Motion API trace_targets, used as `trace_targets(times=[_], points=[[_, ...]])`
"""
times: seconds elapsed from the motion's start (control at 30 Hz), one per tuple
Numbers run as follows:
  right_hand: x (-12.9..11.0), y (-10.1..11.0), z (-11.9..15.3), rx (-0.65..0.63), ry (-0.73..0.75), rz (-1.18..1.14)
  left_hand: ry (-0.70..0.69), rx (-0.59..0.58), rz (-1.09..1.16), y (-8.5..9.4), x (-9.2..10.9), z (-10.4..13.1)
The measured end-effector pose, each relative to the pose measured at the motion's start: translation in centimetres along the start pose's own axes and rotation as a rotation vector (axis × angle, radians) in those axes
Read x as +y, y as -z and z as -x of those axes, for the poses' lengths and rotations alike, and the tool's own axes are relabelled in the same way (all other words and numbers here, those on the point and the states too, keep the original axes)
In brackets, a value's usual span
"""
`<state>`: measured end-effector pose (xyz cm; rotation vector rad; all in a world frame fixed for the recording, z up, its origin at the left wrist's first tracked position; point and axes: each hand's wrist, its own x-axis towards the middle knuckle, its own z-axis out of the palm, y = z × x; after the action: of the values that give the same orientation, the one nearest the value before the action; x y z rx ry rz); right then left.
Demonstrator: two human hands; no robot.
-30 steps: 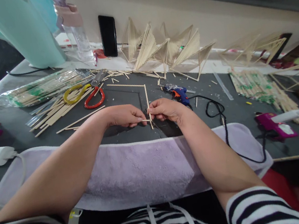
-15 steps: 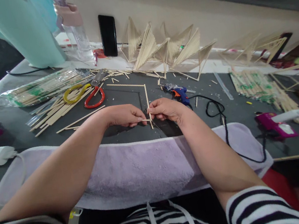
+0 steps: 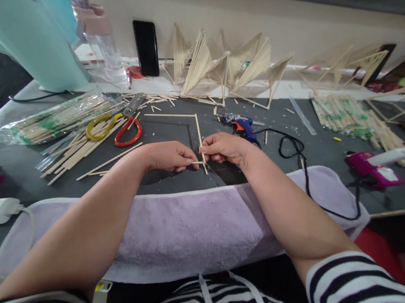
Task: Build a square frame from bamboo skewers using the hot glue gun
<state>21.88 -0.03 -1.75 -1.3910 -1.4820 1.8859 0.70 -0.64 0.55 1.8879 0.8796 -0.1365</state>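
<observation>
My left hand (image 3: 175,156) pinches a short wooden stick (image 3: 198,162) that points to the right. Its tip meets the lower part of a longer wooden stick (image 3: 198,129), which my right hand (image 3: 223,149) grips between thumb and finger. At its far end the longer stick joins another stick (image 3: 169,114) at a corner, reaching left. Whether glue sits at the near joint is too small to tell. A blue hot glue gun (image 3: 244,127) lies just beyond my right hand, its black cord trailing right.
Scissors (image 3: 126,133) and loose sticks (image 3: 72,151) lie at the left, with bagged sticks (image 3: 55,118) behind. Stick structures (image 3: 208,66), a black phone (image 3: 147,47) and a water bottle (image 3: 103,47) stand along the wall. A lilac cloth (image 3: 187,225) covers the near edge. More sticks (image 3: 351,117) lie right.
</observation>
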Motion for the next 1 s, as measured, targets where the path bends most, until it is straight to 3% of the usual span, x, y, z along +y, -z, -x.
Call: trace_targets(times=[0.27,0.73,1.0], points=[[0.1,0.1,-0.1,-0.017,0.001,-0.007,0.010,0.007,-0.002,0.0,0.1,0.1],[-0.2,0.1,0.2,0.005,-0.016,-0.015,0.039,0.152,0.064,-0.6,0.2,-0.2],[-0.3,0.0,0.3,0.028,-0.042,-0.023,0.015,0.334,-0.195,-0.9,1.1,-0.3]])
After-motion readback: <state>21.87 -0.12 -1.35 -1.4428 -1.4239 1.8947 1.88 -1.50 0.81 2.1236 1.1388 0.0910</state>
